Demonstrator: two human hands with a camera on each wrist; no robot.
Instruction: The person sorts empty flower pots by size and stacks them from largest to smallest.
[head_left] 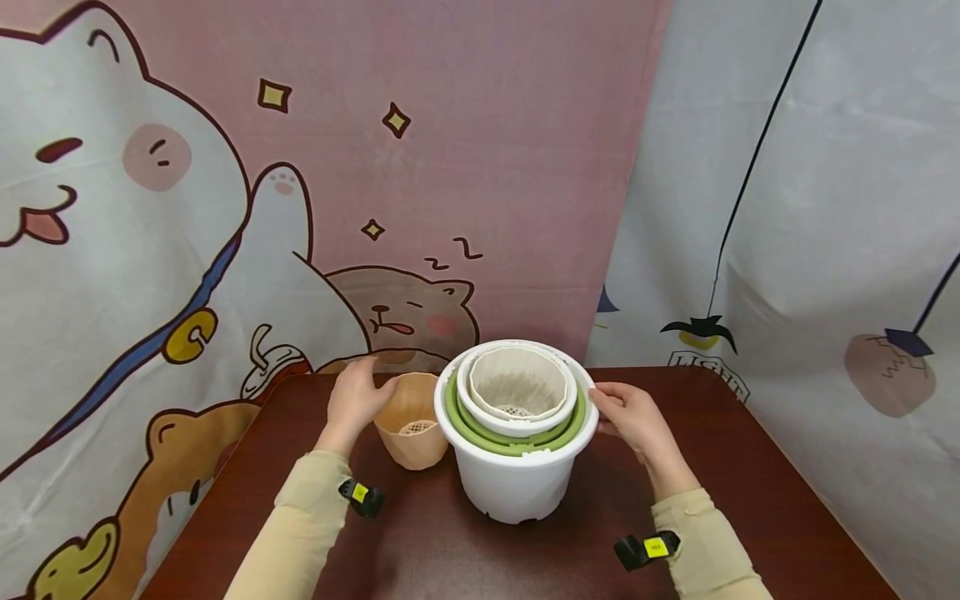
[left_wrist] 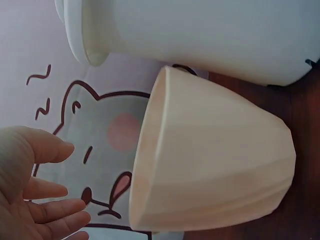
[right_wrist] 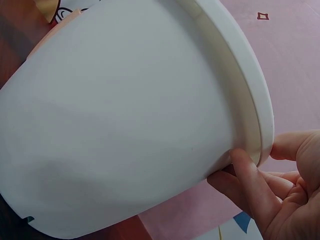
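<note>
A large white flowerpot (head_left: pixel 513 487) stands upright on the table, with a green pot (head_left: pixel 519 448), a smaller white pot (head_left: pixel 517 427) and a cream pot (head_left: pixel 517 375) nested inside it. My right hand (head_left: pixel 633 421) grips its rim on the right side, thumb above and fingers beneath, as the right wrist view shows. Left of it, a peach-coloured flowerpot (head_left: pixel 412 446) with a mesh bottom stands upright. My left hand (left_wrist: pixel 42 185) hovers near that pot's rim, apart from it in the left wrist view, fingers loosely spread and holding nothing.
The dark red-brown table (head_left: pixel 720 500) runs out to both sides of the pots. Behind it hangs a cloth backdrop (head_left: pixel 487 167) printed with cartoon animals and lamps. A wrist camera is strapped on each sleeve.
</note>
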